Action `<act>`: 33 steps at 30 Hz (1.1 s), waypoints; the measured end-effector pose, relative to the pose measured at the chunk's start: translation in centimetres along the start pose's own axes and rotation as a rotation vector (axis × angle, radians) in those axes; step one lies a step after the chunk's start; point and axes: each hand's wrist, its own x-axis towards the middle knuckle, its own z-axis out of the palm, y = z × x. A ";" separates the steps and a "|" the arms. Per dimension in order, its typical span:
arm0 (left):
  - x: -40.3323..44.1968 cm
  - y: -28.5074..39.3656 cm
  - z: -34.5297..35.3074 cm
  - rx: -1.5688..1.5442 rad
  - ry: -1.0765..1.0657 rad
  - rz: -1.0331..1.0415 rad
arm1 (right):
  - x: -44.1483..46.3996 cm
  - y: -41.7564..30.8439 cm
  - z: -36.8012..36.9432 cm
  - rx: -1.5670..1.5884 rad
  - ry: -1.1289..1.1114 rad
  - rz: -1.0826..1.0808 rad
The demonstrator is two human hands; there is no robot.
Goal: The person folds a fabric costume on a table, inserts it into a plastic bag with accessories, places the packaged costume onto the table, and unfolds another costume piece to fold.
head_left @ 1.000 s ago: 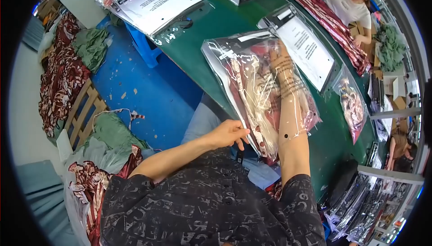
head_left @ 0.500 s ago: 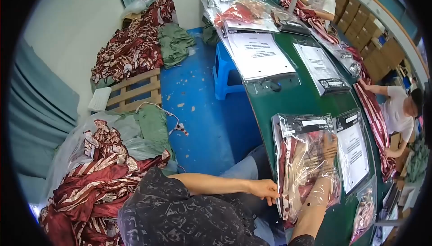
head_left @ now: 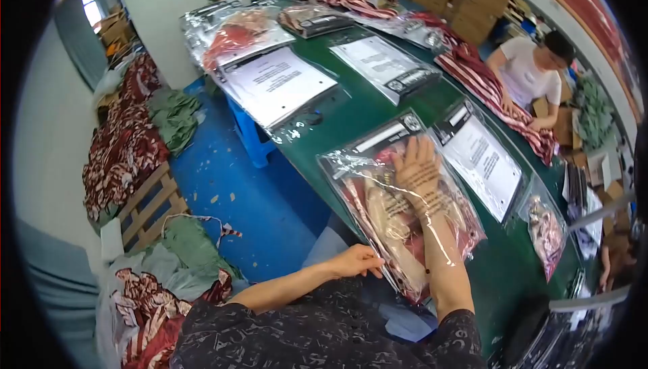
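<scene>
A clear plastic garment bag (head_left: 341,166) with a black header strip lies slanted on the green table, holding folded red and cream striped fabric (head_left: 386,234). My right hand (head_left: 418,170) is inside the bag, under the printed film, its fingers stretched flat on the fabric near the header end. The forearm enters through the end nearest me. At the lower left edge of the bag, my left hand (head_left: 359,261) pinches the film between bent fingers. Beside the bag lies another packet with a white printed sheet (head_left: 480,160).
More bagged sheets (head_left: 280,85) and clear packets cover the far table (head_left: 314,136). A small bag of striped fabric (head_left: 543,227) lies right. Two co-workers handle striped cloth (head_left: 486,92) across the table. Left are fabric heaps (head_left: 128,146), a wooden pallet (head_left: 152,207) and a blue stool (head_left: 250,136).
The head view has swung right. My right hand has gone further up inside the bag, and its fingers now lie flat. My left hand stays at the bag's edge.
</scene>
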 end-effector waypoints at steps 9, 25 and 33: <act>0.5 0.5 -1.0 -0.100 -0.026 -0.013 | -0.7 -2.5 -2.8 -0.043 -0.136 -0.115; 2.0 0.6 -0.6 -0.157 -0.019 -0.071 | -1.3 -5.3 -0.1 -0.017 -0.432 -0.275; 2.1 0.5 0.2 -0.380 0.080 0.003 | 0.4 -2.1 -0.2 0.302 -0.384 -0.191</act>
